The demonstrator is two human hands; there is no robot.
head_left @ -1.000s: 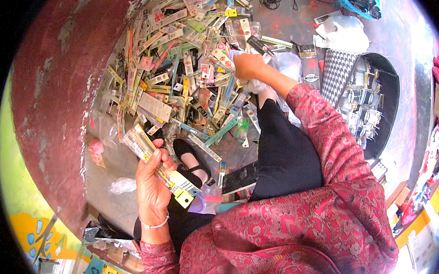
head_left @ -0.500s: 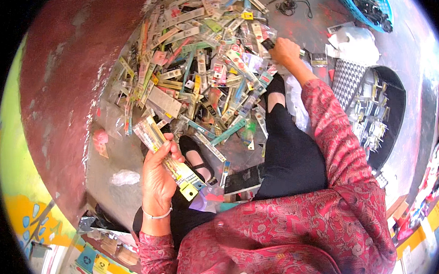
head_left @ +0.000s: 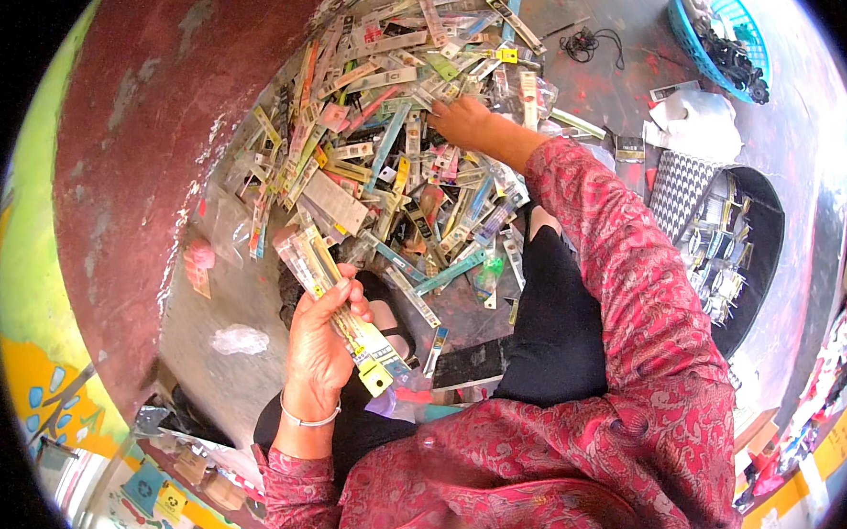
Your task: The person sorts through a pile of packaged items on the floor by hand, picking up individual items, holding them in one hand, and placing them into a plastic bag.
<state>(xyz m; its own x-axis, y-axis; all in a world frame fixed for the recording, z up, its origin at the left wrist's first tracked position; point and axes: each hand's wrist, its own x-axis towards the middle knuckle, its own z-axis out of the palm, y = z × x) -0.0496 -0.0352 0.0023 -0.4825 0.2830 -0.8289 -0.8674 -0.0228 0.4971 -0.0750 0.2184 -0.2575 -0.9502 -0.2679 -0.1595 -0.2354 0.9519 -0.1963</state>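
My left hand [head_left: 322,341] is closed round a bundle of long, narrow packets [head_left: 344,318] in clear plastic, with yellow ends. It holds them slanted above my lap and shoe. My right hand [head_left: 464,123] is over the upper part of a large pile of long packets [head_left: 336,202] on the floor. Its fingers are curled down against the packets; what they grip, if anything, is hidden. Packets of many colours lie tangled in the pile, among them a blue strip [head_left: 389,143] just beside my right fingertips.
A blue basket [head_left: 682,39] of black items stands at the far right. Closer, a dark round container [head_left: 765,239] holds several small packets beside a white bag [head_left: 704,126]. Black cord [head_left: 591,46] lies beyond the pile. A maroon wall [head_left: 132,153] rises at left.
My right hand has moved left, from the pile's right edge onto its upper middle; the dark packet in it no longer shows. My left hand still holds its bundle. The view has shifted slightly.
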